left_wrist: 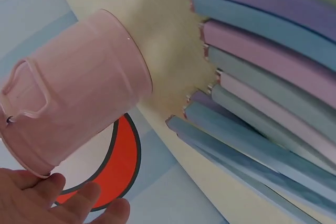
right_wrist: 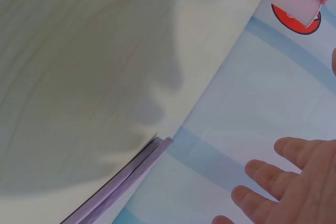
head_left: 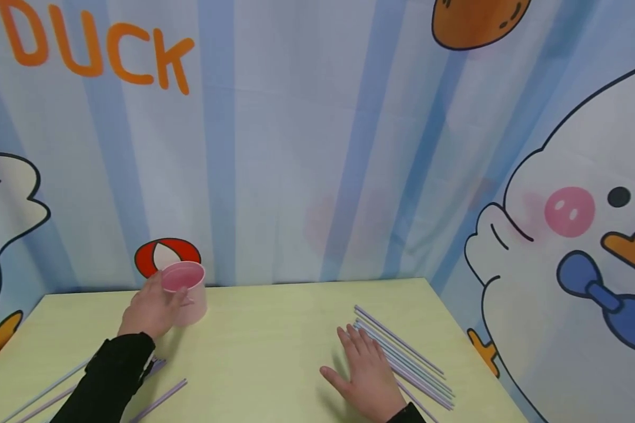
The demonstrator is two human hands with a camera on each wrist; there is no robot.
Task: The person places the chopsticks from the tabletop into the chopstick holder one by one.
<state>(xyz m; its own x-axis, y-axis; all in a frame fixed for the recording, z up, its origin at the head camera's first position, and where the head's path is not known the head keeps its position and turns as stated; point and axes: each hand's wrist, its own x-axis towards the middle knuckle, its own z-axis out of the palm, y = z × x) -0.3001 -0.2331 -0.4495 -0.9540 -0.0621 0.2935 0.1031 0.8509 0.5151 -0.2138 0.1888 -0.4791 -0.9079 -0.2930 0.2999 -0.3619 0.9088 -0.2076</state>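
Observation:
A pink cup with a small looped side handle stands upright near the table's back edge, left of centre. My left hand holds it at the rim, thumb on the near side and fingers at the left. In the left wrist view, the left hand's fingers lie by the cup's rim. My right hand is spread over the table, holding nothing, beside a bundle of long thin pastel sticks. The right wrist view shows its fingers straight and apart.
More pastel sticks lie at the table's left, partly under my left forearm. One purple stick lies apart from them. Behind the pale yellow table hangs a striped blue curtain with duck drawings.

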